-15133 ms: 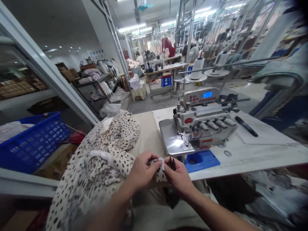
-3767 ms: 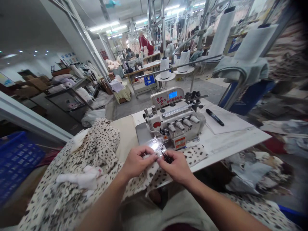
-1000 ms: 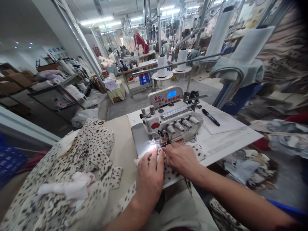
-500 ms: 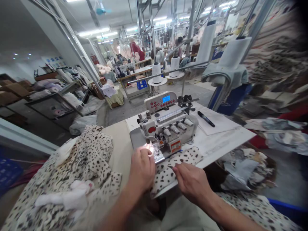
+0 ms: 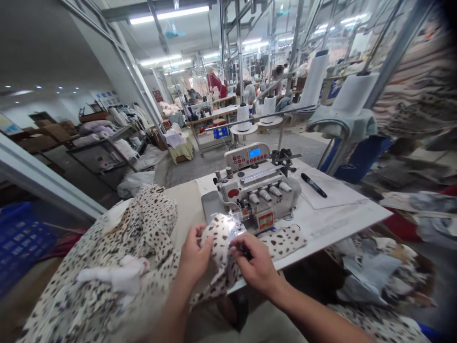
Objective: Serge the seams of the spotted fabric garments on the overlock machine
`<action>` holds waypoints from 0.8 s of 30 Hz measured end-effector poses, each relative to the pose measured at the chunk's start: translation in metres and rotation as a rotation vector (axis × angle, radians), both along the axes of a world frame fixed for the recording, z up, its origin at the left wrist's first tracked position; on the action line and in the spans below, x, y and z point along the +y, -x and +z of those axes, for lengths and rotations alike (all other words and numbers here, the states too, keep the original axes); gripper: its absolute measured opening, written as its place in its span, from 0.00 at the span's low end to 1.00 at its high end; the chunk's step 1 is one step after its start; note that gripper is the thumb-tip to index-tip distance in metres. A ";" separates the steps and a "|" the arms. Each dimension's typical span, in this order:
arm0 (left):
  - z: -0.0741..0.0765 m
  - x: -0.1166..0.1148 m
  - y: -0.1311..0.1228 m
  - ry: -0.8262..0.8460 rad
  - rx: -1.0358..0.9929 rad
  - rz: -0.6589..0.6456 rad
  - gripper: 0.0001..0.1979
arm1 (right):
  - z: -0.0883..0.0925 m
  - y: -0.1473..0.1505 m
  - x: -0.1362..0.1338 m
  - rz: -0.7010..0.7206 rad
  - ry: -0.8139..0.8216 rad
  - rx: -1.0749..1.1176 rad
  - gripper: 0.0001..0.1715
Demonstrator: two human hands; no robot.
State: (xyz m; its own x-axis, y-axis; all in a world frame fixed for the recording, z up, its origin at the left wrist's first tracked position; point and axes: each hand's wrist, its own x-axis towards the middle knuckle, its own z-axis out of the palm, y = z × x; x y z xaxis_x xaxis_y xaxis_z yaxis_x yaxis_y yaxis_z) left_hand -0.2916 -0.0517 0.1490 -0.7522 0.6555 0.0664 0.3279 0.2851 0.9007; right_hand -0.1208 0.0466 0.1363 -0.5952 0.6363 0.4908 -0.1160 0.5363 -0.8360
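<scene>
My left hand (image 5: pixel 195 255) is closed on a cream fabric piece (image 5: pixel 218 233) with dark spots, thumb on top. The cloth is raised and folded beside the lit presser-foot area of an overlock sewing machine (image 5: pixel 257 195). My right hand (image 5: pixel 255 262) pinches the same piece at its right edge, just in front of the machine. Something small and dark shows among the right fingers, too hidden to name. Another stretch of spotted fabric (image 5: pixel 287 240) lies on the table to the right of my right hand; whether it joins the held piece I cannot tell.
A heap of spotted fabric (image 5: pixel 143 228) covers the left of the table, with a white cloth item (image 5: pixel 116 276) on it. A black marker (image 5: pixel 314 186) lies on paper at the right. Thread cones (image 5: pixel 243 118) stand behind; scraps (image 5: pixel 371 267) fill a container below right.
My left hand has moved back from the needle area and lifted the spotted fabric up. My right hand has shifted left onto the cloth's edge. The view has tilted up slightly.
</scene>
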 end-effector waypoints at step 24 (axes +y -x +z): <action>0.000 0.040 -0.089 -0.115 0.068 -0.556 0.06 | -0.018 -0.047 0.035 -0.111 0.662 -0.034 0.21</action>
